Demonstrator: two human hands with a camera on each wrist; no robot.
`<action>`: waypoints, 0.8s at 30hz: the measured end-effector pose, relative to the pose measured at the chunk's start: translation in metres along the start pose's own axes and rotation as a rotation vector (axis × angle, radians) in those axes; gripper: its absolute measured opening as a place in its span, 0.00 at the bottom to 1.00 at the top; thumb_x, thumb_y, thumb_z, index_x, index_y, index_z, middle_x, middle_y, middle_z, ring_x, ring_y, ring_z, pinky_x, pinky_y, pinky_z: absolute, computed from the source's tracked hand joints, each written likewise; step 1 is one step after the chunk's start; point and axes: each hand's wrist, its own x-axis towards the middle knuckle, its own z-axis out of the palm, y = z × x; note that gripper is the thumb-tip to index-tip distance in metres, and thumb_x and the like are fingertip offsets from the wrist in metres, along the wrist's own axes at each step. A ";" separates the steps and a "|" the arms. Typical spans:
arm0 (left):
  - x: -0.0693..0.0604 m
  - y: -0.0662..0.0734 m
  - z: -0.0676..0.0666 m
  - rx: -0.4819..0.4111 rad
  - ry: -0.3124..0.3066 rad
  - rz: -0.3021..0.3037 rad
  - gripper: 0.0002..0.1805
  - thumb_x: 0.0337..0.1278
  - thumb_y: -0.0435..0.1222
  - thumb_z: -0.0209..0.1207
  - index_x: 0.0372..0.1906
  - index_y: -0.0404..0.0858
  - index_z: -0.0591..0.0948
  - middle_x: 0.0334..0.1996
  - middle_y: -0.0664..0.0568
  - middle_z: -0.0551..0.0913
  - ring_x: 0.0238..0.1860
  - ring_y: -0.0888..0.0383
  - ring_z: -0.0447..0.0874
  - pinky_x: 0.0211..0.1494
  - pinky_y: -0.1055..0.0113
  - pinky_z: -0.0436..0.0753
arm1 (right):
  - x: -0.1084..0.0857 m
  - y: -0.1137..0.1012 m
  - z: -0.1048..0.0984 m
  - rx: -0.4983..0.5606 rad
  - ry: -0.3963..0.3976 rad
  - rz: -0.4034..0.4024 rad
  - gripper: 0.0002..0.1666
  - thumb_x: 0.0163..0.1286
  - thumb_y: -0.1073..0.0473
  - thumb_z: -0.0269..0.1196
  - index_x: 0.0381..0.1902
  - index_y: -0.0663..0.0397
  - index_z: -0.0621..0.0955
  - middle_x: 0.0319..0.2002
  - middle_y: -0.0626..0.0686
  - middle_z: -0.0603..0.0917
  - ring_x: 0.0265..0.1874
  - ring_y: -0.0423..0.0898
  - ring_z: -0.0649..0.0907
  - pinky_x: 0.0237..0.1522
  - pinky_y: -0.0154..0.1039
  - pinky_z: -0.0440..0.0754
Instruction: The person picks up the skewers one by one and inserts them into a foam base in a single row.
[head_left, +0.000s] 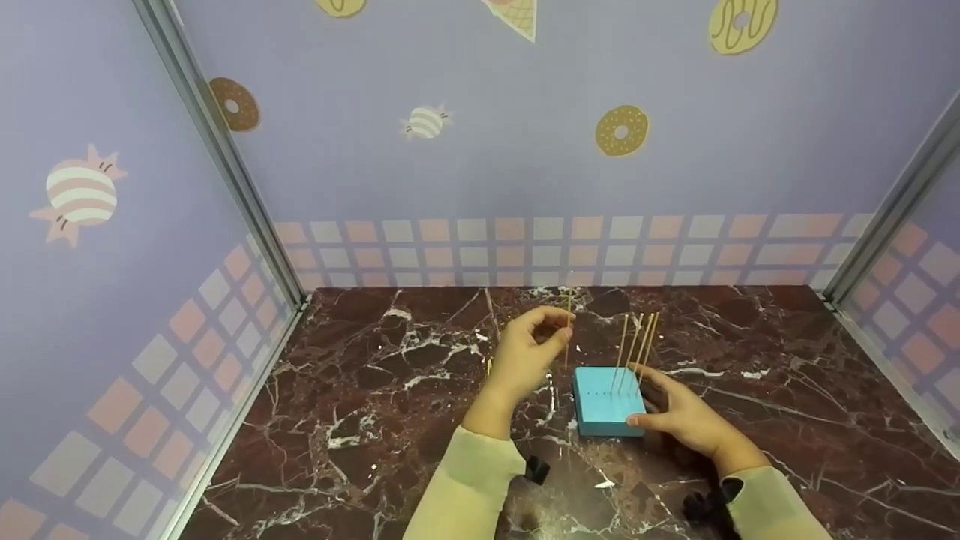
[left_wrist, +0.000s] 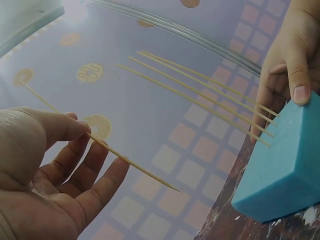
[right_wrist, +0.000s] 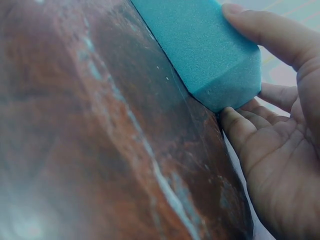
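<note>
My left hand [head_left: 523, 360] pinches a thin wooden skewer [head_left: 568, 304] between thumb and fingertips, left of a light blue foam block [head_left: 600, 411]. In the left wrist view the held skewer [left_wrist: 150, 172] slants with its pointed end free in the air, apart from the block [left_wrist: 280, 175]. Several other skewers [head_left: 621, 349] stand in the block's top in a row, beside a line of small dark holes. My right hand [head_left: 686, 415] grips the block's right side, the thumb on its near corner and the fingers behind. The right wrist view shows the block [right_wrist: 210, 55] resting on the table.
The dark red marbled table [head_left: 360, 465] reaches back to a lilac wall [head_left: 510, 172] with sweets and pastel squares printed on it. A metal-framed side panel [head_left: 97, 300] stands on the left, another on the right. Dark wrist devices [head_left: 536, 470] sit at both sleeves.
</note>
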 end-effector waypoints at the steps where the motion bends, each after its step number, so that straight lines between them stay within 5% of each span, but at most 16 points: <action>1: 0.000 -0.001 0.002 0.000 -0.001 -0.003 0.10 0.80 0.33 0.68 0.58 0.40 0.91 0.51 0.41 0.91 0.44 0.63 0.86 0.49 0.70 0.89 | 0.000 0.000 0.000 -0.004 0.002 -0.001 0.63 0.76 0.62 0.77 0.92 0.67 0.50 0.91 0.76 0.41 0.88 0.79 0.51 0.75 0.27 0.74; 11: 0.001 -0.005 0.017 -0.011 -0.022 -0.031 0.10 0.80 0.32 0.67 0.58 0.41 0.91 0.51 0.47 0.92 0.43 0.64 0.87 0.48 0.71 0.89 | -0.001 -0.002 0.000 -0.033 0.001 0.007 0.63 0.76 0.60 0.77 0.92 0.67 0.50 0.92 0.75 0.42 0.89 0.78 0.51 0.85 0.50 0.69; 24: 0.002 -0.008 0.044 0.008 -0.067 -0.012 0.12 0.81 0.33 0.67 0.60 0.42 0.91 0.54 0.43 0.92 0.42 0.68 0.86 0.47 0.72 0.88 | 0.001 0.000 0.001 -0.049 0.025 -0.001 0.63 0.74 0.60 0.78 0.92 0.67 0.52 0.91 0.75 0.46 0.88 0.78 0.55 0.81 0.36 0.72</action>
